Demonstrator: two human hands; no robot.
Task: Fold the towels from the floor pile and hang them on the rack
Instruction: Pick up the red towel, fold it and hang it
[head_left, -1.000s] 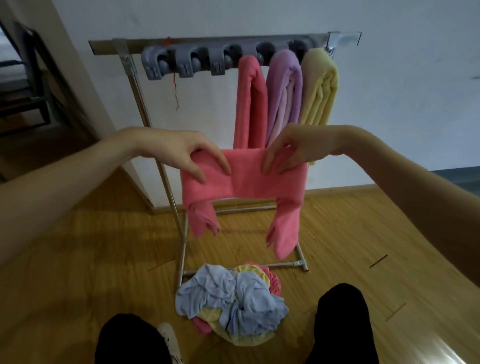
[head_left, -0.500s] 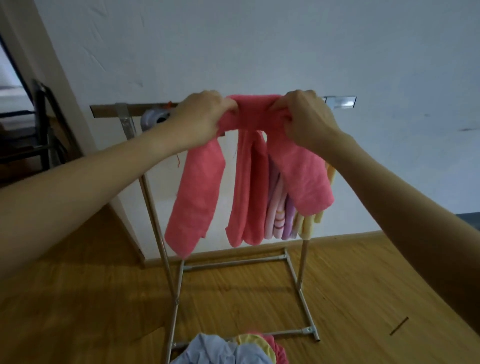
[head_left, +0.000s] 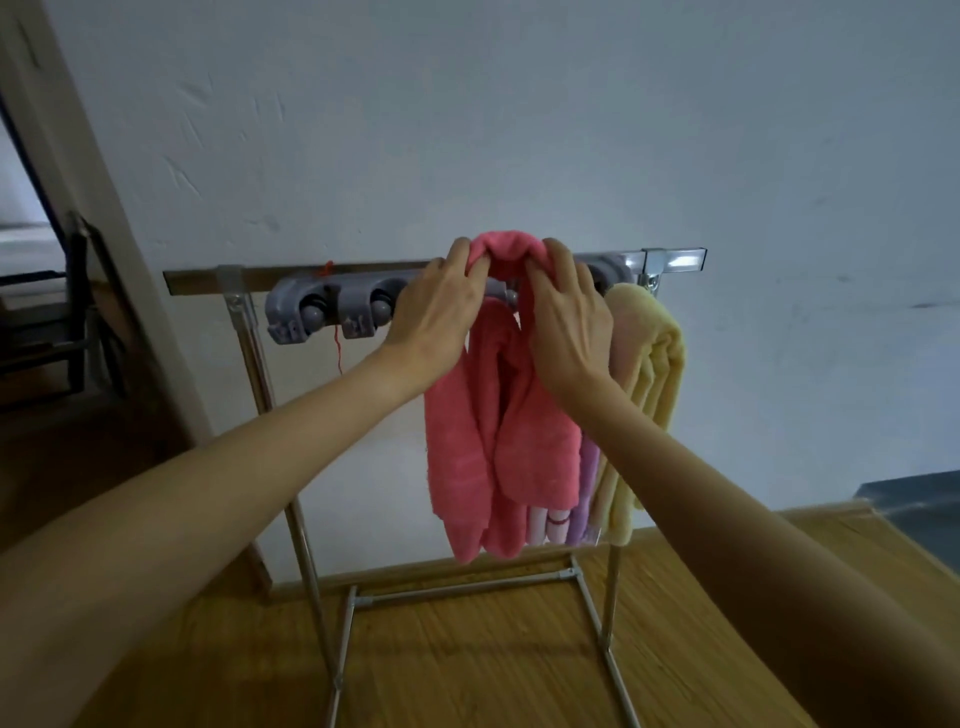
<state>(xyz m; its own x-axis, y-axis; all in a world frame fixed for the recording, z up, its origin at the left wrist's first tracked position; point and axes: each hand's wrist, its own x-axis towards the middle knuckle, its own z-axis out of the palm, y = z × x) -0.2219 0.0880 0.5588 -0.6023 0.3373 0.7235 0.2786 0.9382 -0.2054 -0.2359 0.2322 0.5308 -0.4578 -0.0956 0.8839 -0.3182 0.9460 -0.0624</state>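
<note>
A folded pink towel (head_left: 511, 249) arches over the top bar of the metal rack (head_left: 197, 278), its two ends hanging down in front. My left hand (head_left: 441, 306) pinches the fold on its left side and my right hand (head_left: 569, 312) pinches it on the right. Behind it hang another pink towel (head_left: 480, 374), a purple towel (head_left: 587, 488) and a yellow towel (head_left: 649, 364). The floor pile is out of view.
A grey clip holder (head_left: 332, 312) with free round clips sits on the bar left of my hands. The rack's foot frame (head_left: 467, 590) rests on the wooden floor by a white wall (head_left: 519, 104). A doorway opens at far left.
Both hands have lifted the pink towel from chest height up to the rack bar and brought its fold over the bar. The view has tilted up, so the floor pile has left the frame.
</note>
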